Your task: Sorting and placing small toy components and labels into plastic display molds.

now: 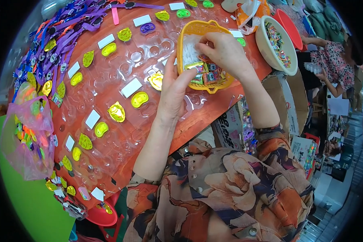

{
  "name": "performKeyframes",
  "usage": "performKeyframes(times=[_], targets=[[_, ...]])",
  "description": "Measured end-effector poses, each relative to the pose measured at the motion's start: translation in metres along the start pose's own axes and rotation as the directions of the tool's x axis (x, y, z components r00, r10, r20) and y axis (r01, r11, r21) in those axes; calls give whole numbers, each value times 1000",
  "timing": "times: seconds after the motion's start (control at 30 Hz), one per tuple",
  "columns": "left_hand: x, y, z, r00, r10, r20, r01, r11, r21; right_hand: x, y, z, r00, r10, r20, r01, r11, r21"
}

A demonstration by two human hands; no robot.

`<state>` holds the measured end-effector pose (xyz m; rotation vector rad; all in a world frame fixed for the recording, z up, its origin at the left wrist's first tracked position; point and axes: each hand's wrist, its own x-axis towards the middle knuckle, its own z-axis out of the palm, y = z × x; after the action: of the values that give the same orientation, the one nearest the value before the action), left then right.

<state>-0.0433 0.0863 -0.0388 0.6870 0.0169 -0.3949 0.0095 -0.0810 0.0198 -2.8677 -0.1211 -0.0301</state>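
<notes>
A yellow plastic basket (184, 30) stands on the red-brown table. My left hand (171, 96) grips its left rim, with the thumb on the inside and the fingers along the outer wall. My right hand (226, 52) is over the basket's right side, its fingers curled together in a pinch; whatever is in them is hidden. Small colourful packets (211, 77) lie in the near part of the basket. Behind them is a pile of small whitish pieces (189, 43). Just left of my left hand, clear moulded plastic trays (121, 90) hold yellow bean-shaped pieces (139, 99) and white cards (131, 87).
Purple and blue watch straps (64, 38) are heaped at the far left. A pink plastic bag (30, 137) of bright pieces hangs at the left edge. A cream bowl (292, 66) of packets stands right, beside a red basin (289, 28). Another person (330, 60) is beyond.
</notes>
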Motion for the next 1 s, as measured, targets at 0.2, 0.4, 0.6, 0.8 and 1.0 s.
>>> performKeyframes(times=[0.2, 0.4, 0.6, 0.8, 1.0], targets=[[3, 4, 0, 999, 20, -34, -21, 1000, -23, 2, -2, 7, 951, -162, -263, 250, 904, 346], [6, 2, -12, 994, 17, -106, -21, 999, -34, 24, 11, 5, 932, -28, -362, 252, 769, 588], [8, 6, -5, 992, 42, -121, -46, 998, -30, 163, 166, 25, 848, 508, -150, -134, 480, 867], [7, 7, -10, 990, 14, -141, -19, 999, -32, 247, 182, 56, 794, 551, -257, -161, 598, 785], [9, 11, -12, 983, 20, -181, -26, 999, -31, 250, 171, 59, 842, 302, -446, -265, 953, 145]])
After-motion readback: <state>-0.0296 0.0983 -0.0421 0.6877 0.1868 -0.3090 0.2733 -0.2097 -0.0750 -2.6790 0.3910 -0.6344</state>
